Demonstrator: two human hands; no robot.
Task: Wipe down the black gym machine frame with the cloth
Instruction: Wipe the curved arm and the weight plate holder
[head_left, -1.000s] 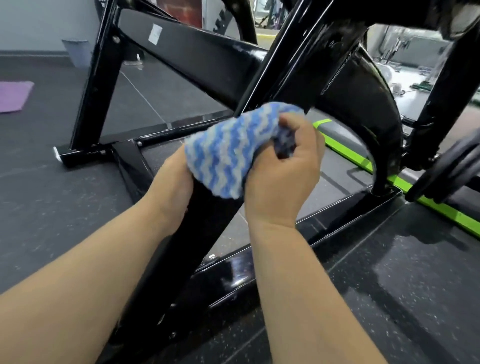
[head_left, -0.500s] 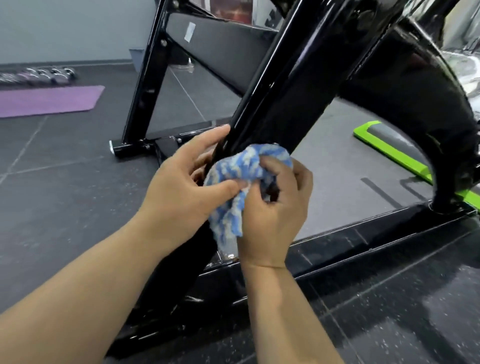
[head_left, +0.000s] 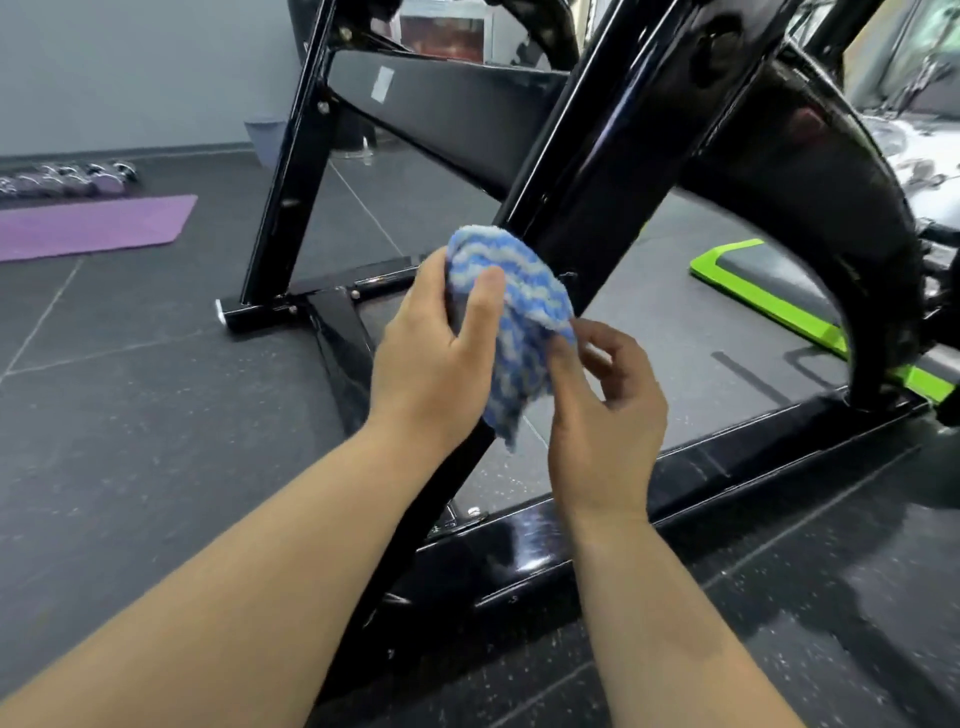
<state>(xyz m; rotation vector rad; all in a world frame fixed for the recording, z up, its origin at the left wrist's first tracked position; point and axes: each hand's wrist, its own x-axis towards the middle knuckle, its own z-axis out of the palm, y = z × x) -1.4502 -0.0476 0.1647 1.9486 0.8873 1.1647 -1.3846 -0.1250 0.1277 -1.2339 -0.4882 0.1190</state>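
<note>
From the head camera, the black gym machine frame (head_left: 597, 182) fills the middle, and its thick glossy slanted tube serves as the landmark. A blue-and-white wavy-striped cloth (head_left: 519, 296) is bunched against the left face of that tube, about halfway up its visible length. The left hand (head_left: 436, 358) grips the cloth from the tube's left side, its thumb laid flat over the front of the bundle and its fingers wrapped behind it, out of sight. The right hand (head_left: 608, 415) is in front of the tube just below the cloth, fingers loosely curled and slightly apart, the thumb tip touching the cloth's lower right edge; whether it pinches the fabric cannot be told through the blur. The tube's foot meets a black base rail (head_left: 727, 457) that runs off to the right. Left of the tube lie a purple mat (head_left: 93, 223) and a row of dumbbells (head_left: 67, 179); right of it is a green-edged pad (head_left: 769, 291).
</note>
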